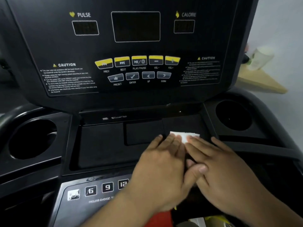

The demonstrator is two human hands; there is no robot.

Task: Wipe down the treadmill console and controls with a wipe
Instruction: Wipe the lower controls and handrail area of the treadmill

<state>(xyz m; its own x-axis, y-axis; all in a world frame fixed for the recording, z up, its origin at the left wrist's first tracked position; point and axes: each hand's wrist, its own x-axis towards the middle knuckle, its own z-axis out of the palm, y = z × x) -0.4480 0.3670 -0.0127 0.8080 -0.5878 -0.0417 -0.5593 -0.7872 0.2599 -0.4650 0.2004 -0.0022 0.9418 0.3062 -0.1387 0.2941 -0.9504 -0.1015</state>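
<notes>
The black treadmill console (134,51) fills the view, with dark displays on top and rows of yellow and grey buttons (139,62) in the middle. Below it lies a recessed black tray (105,145). A white folded wipe (186,136) rests on the tray's right part. My left hand (162,171) and my right hand (221,167) lie flat side by side, fingertips pressing on the wipe's near edge. Most of the wipe is hidden under the fingers. Both thumbs touch between the hands.
Round cup holders sit at the left (32,138) and right (232,114) of the tray. A grey panel with number buttons (98,189) lies below the tray. A wooden shelf with a pale container (260,59) stands at the right, behind the console.
</notes>
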